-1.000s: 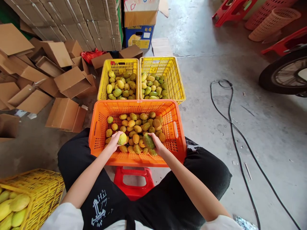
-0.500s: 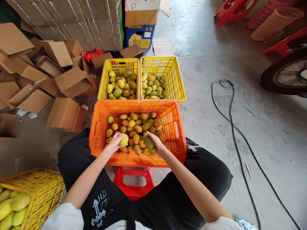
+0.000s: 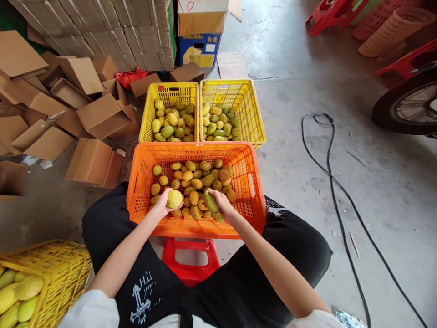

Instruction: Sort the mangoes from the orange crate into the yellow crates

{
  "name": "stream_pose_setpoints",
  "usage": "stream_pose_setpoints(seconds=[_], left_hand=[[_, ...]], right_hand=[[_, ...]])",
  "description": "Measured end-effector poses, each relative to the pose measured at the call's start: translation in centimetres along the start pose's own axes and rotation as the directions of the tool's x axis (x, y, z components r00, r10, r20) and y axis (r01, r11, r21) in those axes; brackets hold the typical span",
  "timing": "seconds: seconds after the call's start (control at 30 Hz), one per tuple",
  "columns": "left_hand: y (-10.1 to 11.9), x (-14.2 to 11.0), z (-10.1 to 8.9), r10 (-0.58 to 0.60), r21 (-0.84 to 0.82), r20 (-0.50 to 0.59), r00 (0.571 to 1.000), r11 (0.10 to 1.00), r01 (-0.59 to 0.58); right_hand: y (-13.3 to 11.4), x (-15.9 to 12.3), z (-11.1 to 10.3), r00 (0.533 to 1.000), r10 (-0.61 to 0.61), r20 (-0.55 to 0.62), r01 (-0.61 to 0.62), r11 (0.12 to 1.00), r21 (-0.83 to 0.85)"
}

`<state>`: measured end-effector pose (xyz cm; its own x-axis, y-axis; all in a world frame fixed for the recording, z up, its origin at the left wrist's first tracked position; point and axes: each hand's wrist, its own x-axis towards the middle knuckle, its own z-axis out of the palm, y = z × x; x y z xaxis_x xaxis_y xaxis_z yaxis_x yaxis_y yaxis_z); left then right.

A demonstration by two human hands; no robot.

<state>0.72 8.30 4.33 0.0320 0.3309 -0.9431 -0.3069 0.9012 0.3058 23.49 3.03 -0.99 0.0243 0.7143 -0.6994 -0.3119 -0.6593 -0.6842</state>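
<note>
Over the orange crate (image 3: 143,214), yellow fruit (image 3: 174,198) in left grip (image 3: 163,203)

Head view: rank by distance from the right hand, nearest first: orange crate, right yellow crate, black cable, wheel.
From the right hand:
1. Orange crate, the hand is inside it.
2. Right yellow crate, just beyond the orange one.
3. Black cable, on the floor to the right.
4. Wheel, far right edge.

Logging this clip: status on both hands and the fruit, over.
Left hand holds yellow fruit. Right hand grips green fruit. Both over orange crate. Nothing in the way.
</note>
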Motion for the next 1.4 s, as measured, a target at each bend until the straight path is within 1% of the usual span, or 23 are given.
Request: stream_pose_setpoints(seconds=[0.07, 0.13, 0.2, 0.27, 0.37, 0.47, 0.53, 0.63, 0.7, 0.73, 0.8, 0.87, 0.9, 0.93, 1.0, 1.1, 1.2, 1.27, 1.4], left_hand=[[0.1, -0.1, 0.0, -0.028, -0.012, 0.026, 0.999, 1.000, 0.028], [0.0, -0.1, -0.1, -0.031, -0.014, 0.030, 0.999, 0.999, 0.032], [-0.1, 0.0, -0.2, -0.002, -0.002, 0.013, 1.000, 1.000, 0.002], [-0.3, 0.2, -0.3, 0.058, 0.034, 0.006, 0.998, 0.998, -0.058], [-0.7, 0.4, -0.6, 0.123, 0.133, 0.071, 0.990, 0.982, -0.132], [-1.0, 0.5, -0.9, 0.129, 0.200, 0.132, 0.983, 0.968, -0.154], [-1.1, 0.5, -1.0, 0.135, 0.200, 0.155, 0.979, 0.966, -0.164], [-1.3, 0.5, -1.1, 0.163, 0.152, 0.207, 0.965, 0.969, -0.196], [-1.3, 0.7, -1.0, 0.187, 0.128, 0.207, 0.960, 0.968, -0.217], [-1.3, 0.7, -1.0, 0.193, 0.126, 0.188, 0.963, 0.968, -0.219], [-1.2, 0.9, -0.9, 0.176, 0.119, 0.119, 0.977, 0.974, -0.190], [-1.1, 1.0, -0.7, 0.124, 0.084, 0.051, 0.991, 0.988, -0.128], [-1.0, 1.0, -0.6, 0.089, 0.052, 0.034, 0.995, 0.995, -0.091], [-0.9, 0.9, -0.5, 0.053, 0.016, 0.034, 0.998, 0.998, -0.053], [-0.7, 0.7, -0.3, -0.007, -0.051, 0.071, 0.997, 0.999, 0.010], [-0.3, 0.0, -0.2, -0.049, -0.108, 0.135, 0.990, 0.992, 0.063], [-0.1, -0.4, 0.0, -0.051, -0.107, 0.162, 0.986, 0.992, 0.069], [-0.1, -0.5, 0.0, -0.042, -0.077, 0.161, 0.986, 0.996, 0.055], [-0.6, 0.0, -0.4, 0.028, 0.049, 0.127, 0.992, 0.998, -0.034]], right_hand=[[-0.4, -0.3, 0.4, 0.996, 0.087, 0.014, -0.088, 0.993, 0.074], [-0.7, -0.5, 0.7, 0.990, 0.138, 0.010, -0.138, 0.983, 0.118], [-0.9, -0.7, 0.8, 0.989, 0.146, -0.012, -0.143, 0.982, 0.122], [-1.0, -0.9, 0.8, 0.991, 0.132, -0.030, -0.128, 0.984, 0.121], [-1.3, -1.1, 0.7, 0.990, 0.142, -0.006, -0.140, 0.981, 0.135], [-1.4, -1.3, 0.7, 0.987, 0.158, 0.010, -0.158, 0.978, 0.138], [-1.4, -1.3, 0.7, 0.989, 0.149, -0.001, -0.148, 0.980, 0.134], [-1.5, -1.3, 0.8, 0.991, 0.137, 0.008, -0.137, 0.984, 0.112], [-1.6, -1.3, 0.9, 0.988, 0.153, 0.016, -0.154, 0.982, 0.108], [-1.6, -1.3, 1.0, 0.985, 0.171, 0.015, -0.171, 0.979, 0.113], [-1.8, -1.3, 1.0, 0.978, 0.210, -0.003, -0.208, 0.970, 0.124], [-1.9, -1.3, 1.0, 0.972, 0.236, -0.018, -0.232, 0.965, 0.125], [-1.9, -1.3, 0.9, 0.970, 0.242, -0.018, -0.238, 0.964, 0.121], [-1.8, -1.2, 0.8, 0.970, 0.244, -0.014, -0.241, 0.964, 0.113], [-1.6, -1.1, 0.6, 0.972, 0.235, -0.008, -0.234, 0.968, 0.086], [-1.0, -0.7, 0.2, 0.975, 0.217, -0.036, -0.216, 0.976, 0.036], [-0.5, -0.5, -0.1, 0.974, 0.220, -0.052, -0.221, 0.975, -0.002], [-0.5, -0.6, -0.2, 0.979, 0.204, -0.027, -0.204, 0.979, -0.008], [-0.9, -0.9, 0.2, 0.992, 0.125, 0.027, -0.126, 0.992, 0.004]])
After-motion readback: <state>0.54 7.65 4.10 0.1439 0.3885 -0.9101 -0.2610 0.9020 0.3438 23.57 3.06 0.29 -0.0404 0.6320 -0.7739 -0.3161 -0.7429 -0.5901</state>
